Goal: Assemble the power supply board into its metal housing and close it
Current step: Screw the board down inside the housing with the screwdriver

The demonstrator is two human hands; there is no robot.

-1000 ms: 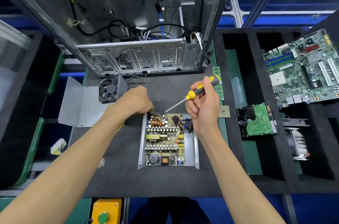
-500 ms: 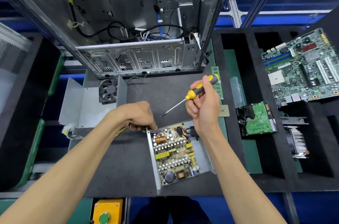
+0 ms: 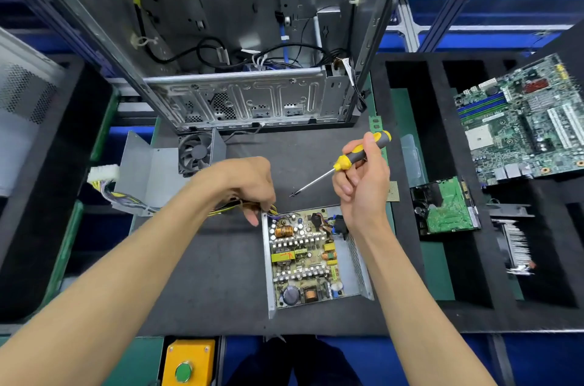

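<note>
Board [image 3: 305, 259]: sits in the open housing at lower centre of the frame, on the dark mat; its long axis runs from the top of the frame to the bottom, the top end leaning slightly to the left.
Board look: tan, crowded with parts; a copper coil near the upper left corner, two rows of silver heat-sink fins across it, a yellow block on the left, a dark round capacitor at the bottom.
Housing [image 3: 355, 262]: grey metal tray, upright walls on left and right, the right wall perforated; no lid on it.
Wires [image 3: 126, 197]: a bundle runs left from the board's upper left corner to a white plug at the left of the frame.
Left hand [image 3: 243, 184]: fingers closed on the wires just beside the housing's upper left corner.
Right hand [image 3: 363, 189]: above the housing's upper right corner, clenched round the screwdriver handle.
Screwdriver [image 3: 343, 164]: yellow and grey handle up right, shaft slanting down left, tip clear of the board.
Cover [image 3: 148, 177]: bent grey plate with a fan, centre left.
</note>
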